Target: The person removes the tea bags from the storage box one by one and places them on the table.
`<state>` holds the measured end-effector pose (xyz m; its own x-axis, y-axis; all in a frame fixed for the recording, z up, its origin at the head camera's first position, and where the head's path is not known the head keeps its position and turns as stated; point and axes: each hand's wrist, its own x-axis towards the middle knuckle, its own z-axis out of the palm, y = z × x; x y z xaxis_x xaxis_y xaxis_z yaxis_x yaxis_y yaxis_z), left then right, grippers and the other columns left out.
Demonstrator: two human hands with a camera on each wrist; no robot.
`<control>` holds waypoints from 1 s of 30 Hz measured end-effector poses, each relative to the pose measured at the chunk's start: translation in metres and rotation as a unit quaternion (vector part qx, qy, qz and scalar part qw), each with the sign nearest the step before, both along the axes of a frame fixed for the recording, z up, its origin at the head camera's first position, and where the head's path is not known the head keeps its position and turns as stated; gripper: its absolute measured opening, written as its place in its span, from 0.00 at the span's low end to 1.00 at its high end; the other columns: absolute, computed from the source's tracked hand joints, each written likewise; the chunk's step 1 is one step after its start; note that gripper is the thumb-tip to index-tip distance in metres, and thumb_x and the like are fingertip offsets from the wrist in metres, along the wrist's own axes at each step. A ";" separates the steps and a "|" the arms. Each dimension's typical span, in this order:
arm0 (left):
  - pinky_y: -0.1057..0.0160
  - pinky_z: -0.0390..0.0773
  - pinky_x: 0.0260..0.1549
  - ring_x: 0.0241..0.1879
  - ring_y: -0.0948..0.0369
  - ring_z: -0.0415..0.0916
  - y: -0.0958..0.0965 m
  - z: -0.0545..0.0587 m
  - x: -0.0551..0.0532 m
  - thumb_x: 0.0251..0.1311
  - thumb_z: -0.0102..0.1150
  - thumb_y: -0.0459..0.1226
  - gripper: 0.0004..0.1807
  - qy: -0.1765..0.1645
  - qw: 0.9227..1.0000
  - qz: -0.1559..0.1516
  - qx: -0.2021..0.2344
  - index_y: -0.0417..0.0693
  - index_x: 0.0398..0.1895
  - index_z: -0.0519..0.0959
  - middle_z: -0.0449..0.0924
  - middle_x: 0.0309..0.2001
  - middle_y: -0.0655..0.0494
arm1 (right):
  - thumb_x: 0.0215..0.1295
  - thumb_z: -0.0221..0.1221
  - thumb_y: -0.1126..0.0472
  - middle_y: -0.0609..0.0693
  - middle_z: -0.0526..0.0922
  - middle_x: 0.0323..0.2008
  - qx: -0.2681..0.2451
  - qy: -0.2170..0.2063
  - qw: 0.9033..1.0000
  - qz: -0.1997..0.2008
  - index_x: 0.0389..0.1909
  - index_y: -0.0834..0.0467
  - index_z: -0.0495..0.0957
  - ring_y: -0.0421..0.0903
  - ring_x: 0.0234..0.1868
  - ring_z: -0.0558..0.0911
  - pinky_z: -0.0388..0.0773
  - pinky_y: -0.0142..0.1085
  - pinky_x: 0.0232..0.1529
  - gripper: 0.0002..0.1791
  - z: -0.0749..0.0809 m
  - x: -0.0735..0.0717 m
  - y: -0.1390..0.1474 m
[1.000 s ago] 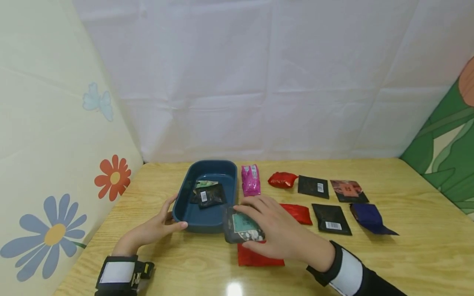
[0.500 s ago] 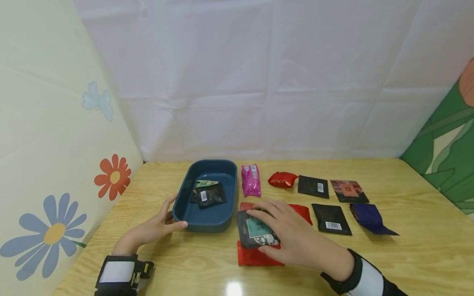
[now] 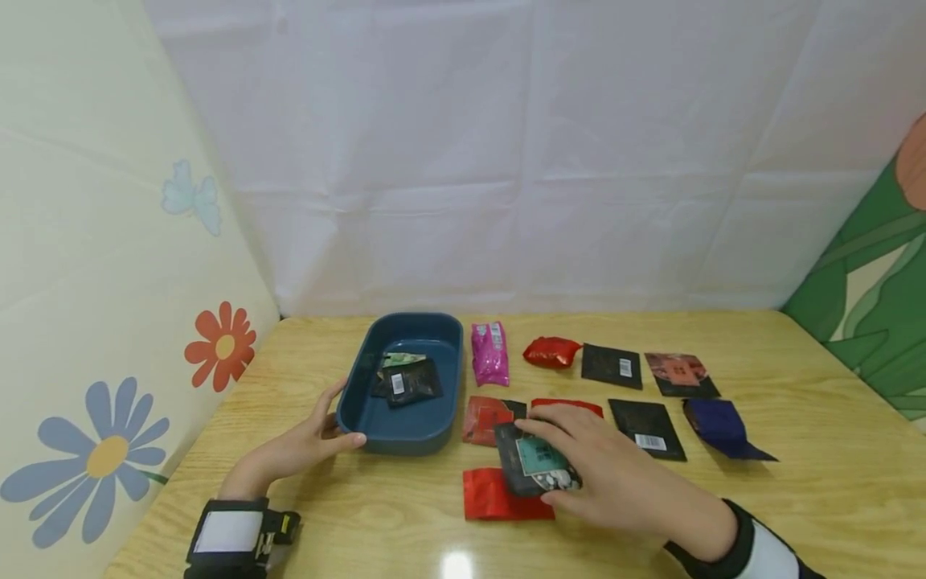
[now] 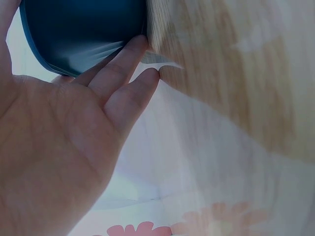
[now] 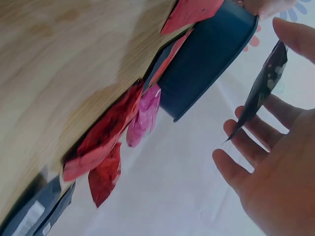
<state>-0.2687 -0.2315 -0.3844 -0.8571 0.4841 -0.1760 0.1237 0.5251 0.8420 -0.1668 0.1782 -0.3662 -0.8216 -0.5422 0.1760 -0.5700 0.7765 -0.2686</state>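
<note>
My right hand [image 3: 604, 466] pinches a flat black sachet [image 3: 534, 460] with a green label between thumb and fingers, above the table. In the right wrist view this sachet [image 5: 263, 83] appears edge-on. Beneath it lies a red packet [image 3: 486, 494], partly covered. A black sachet with a red label [image 3: 483, 420] and another red packet [image 3: 571, 401] lie just beyond, the latter partly behind my hand. My left hand [image 3: 307, 446] rests against the near left corner of a blue bin [image 3: 405, 444]. In the left wrist view, its fairly straight fingers [image 4: 115, 73] touch the outer wall.
Inside the bin lie a black sachet [image 3: 412, 383] and a green-patterned one [image 3: 403, 359]. To its right are a pink packet [image 3: 490, 354], a shiny red packet [image 3: 551, 352], several dark sachets [image 3: 646, 430] and a dark blue packet [image 3: 723, 426]. A white cloth wall [image 3: 506, 201] stands behind.
My right hand has moved right, away from the bin, with the green-labelled black sachet still held. The red-labelled sachet beneath has come into view. My left hand and the bin have stayed put.
</note>
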 end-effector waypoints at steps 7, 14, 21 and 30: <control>0.38 0.62 0.62 0.67 0.36 0.60 0.000 -0.001 0.000 0.67 0.61 0.46 0.51 -0.013 1.000 0.015 -0.003 0.58 0.78 0.33 0.58 0.69 0.25 | 0.56 0.70 0.42 0.45 0.66 0.68 0.003 -0.032 0.999 -0.025 0.74 0.40 0.61 0.53 0.67 0.68 0.64 0.61 0.62 0.45 0.001 0.007 0.016; 0.38 0.61 0.62 0.67 0.36 0.60 0.001 0.001 0.001 0.68 0.61 0.46 0.51 -0.012 1.000 0.009 0.000 0.57 0.78 0.32 0.58 0.68 0.26 | 0.53 0.72 0.40 0.49 0.69 0.65 0.030 -0.083 0.996 -0.032 0.73 0.43 0.62 0.58 0.65 0.70 0.66 0.63 0.59 0.47 0.005 0.010 0.029; 0.39 0.66 0.60 0.64 0.39 0.65 -0.001 -0.002 0.001 0.69 0.60 0.45 0.51 -0.009 1.000 -0.008 0.006 0.55 0.78 0.31 0.64 0.66 0.28 | 0.48 0.71 0.35 0.48 0.70 0.63 0.060 -0.141 0.988 -0.031 0.70 0.43 0.67 0.55 0.62 0.72 0.69 0.62 0.57 0.47 -0.003 0.013 0.034; 0.39 0.64 0.61 0.64 0.40 0.66 -0.001 -0.002 0.000 0.68 0.61 0.46 0.51 -0.003 1.000 -0.001 0.004 0.55 0.78 0.33 0.64 0.66 0.29 | 0.50 0.73 0.40 0.51 0.72 0.63 0.064 -0.123 0.990 -0.034 0.69 0.48 0.68 0.58 0.63 0.71 0.67 0.63 0.58 0.45 -0.011 0.012 0.040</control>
<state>-0.2691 -0.2320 -0.3861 -0.8546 0.4879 -0.1777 0.1195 0.5177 0.8472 -0.1549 0.2178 -0.3774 -0.8666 -0.4889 -0.1001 -0.4445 0.8474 -0.2905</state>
